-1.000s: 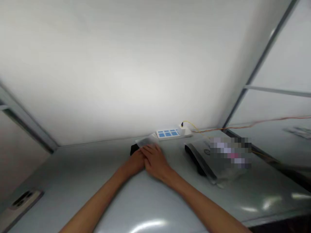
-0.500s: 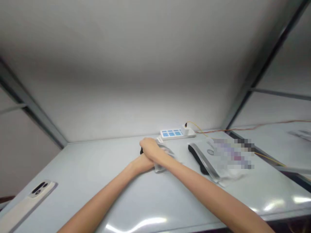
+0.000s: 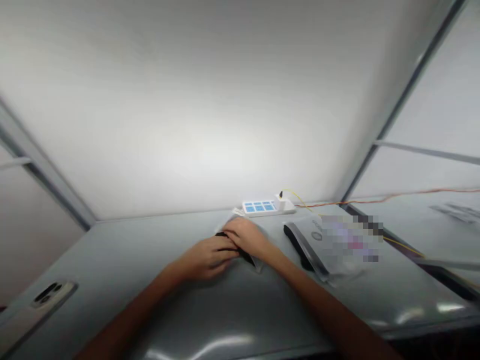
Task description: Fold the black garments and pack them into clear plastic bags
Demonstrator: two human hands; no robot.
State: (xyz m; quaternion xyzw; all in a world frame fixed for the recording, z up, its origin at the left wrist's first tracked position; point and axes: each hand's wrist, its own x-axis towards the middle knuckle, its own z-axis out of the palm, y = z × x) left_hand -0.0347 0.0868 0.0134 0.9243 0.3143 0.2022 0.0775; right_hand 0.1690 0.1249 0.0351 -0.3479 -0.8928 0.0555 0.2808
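My left hand (image 3: 208,257) and my right hand (image 3: 248,238) meet at the middle of the table, fingertips overlapping. Both are closed on a clear plastic bag (image 3: 258,264) with something black (image 3: 245,256) in it or under it. The black thing shows below the fingers and in a small strip above them; its kind is hidden by my hands. A pale corner of the bag sticks out beyond my right hand, toward the wall.
A white power strip (image 3: 249,207) with a plugged-in adapter lies by the back wall. Right of my hands is another clear bag (image 3: 315,250) with a black item (image 3: 298,247) along its edge. A white phone (image 3: 48,302) rests at the left. Metal frame posts (image 3: 48,175) stand on both sides.
My right hand has slid back off my left, which it was covering. Now the two hands sit side by side, and more of the black thing shows. The view has shifted slightly.
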